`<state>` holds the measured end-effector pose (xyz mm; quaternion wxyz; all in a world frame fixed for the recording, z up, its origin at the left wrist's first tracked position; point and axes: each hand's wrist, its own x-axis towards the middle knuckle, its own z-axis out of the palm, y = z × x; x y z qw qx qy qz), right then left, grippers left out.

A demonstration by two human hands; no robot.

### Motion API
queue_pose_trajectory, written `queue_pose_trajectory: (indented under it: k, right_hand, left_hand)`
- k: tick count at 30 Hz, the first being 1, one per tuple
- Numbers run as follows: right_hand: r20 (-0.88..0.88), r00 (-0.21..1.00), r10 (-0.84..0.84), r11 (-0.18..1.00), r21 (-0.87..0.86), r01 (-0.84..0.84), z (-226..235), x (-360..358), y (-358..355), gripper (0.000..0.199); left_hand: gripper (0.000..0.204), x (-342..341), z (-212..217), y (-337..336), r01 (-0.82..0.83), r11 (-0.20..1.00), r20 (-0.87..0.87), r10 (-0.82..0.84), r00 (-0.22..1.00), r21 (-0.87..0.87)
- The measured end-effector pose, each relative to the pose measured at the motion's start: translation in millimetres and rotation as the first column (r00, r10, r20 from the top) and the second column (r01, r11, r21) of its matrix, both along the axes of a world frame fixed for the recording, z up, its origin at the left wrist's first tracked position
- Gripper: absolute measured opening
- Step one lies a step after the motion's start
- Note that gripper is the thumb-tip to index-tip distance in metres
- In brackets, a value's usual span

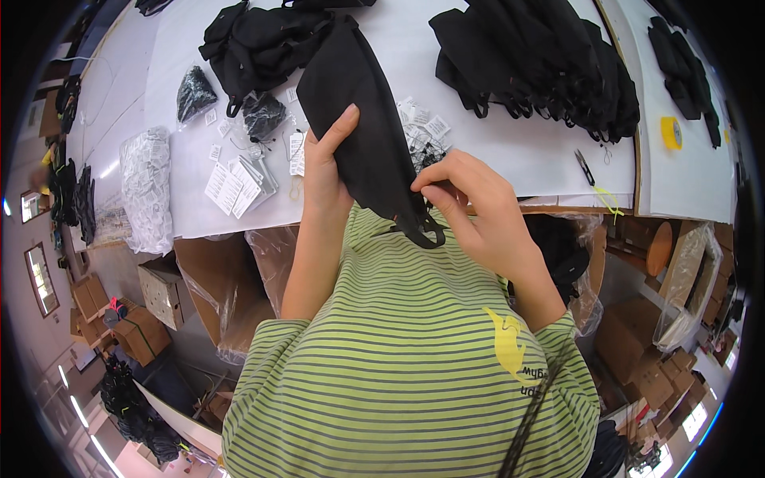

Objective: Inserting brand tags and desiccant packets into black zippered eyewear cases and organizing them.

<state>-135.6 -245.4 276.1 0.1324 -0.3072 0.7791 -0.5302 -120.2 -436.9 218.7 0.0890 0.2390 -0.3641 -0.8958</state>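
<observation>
A long black fabric pouch (362,119) slants over the table's front edge, its loop end hanging nearest my body. My left hand (328,163) is closed on its left side, thumb lying on top. At the right edge, close to the black loop (434,237), my right hand (478,195) is closed in a pinch; what lies between its fingertips is too small to tell. Behind that hand is a heap of white tags with black strings (426,139). Left of the pouch lie a stack of white printed tags (239,185) and a bag of black strings (263,116).
Black fabric pieces pile up at the back left (255,44) and back right (542,68). A clear bag of white labels (147,191) sits at the left edge. Thread snips (586,169) and yellow tape (671,133) lie rightward. Cardboard boxes (211,279) stand below the table.
</observation>
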Motion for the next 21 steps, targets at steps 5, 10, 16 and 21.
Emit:
queue_pose_trajectory:
  k: [5, 10, 16, 21]
  right_hand:
    - [-0.101, 0.993, 0.057, 0.998, 0.013, -0.056, -8.6, -2.3, -1.8, 0.01]
    - [-0.116, 0.987, 0.111, 0.993, 0.041, -0.107, -3.0, -3.0, -0.6, 0.011]
    - [-0.105, 0.991, 0.082, 0.997, 0.008, -0.081, -0.7, -3.2, -2.0, 0.01]
    - [-0.048, 0.991, 0.125, 0.992, -0.001, -0.125, 0.7, -4.3, 1.2, 0.01]
  left_hand:
    - [0.035, 0.3, -4.3, -0.7, 0.008, 1.0, 0.021, -0.008, 1.0, 0.015]
    - [0.035, -1.7, -4.6, -1.6, -0.023, 0.999, 0.049, 0.021, 0.999, 0.041]
    - [0.034, -0.6, 0.8, 2.9, 0.024, 1.0, 0.019, -0.024, 1.0, -0.006]
    - [0.032, -2.7, -1.8, 1.8, -0.008, 0.999, 0.048, 0.006, 0.999, 0.045]
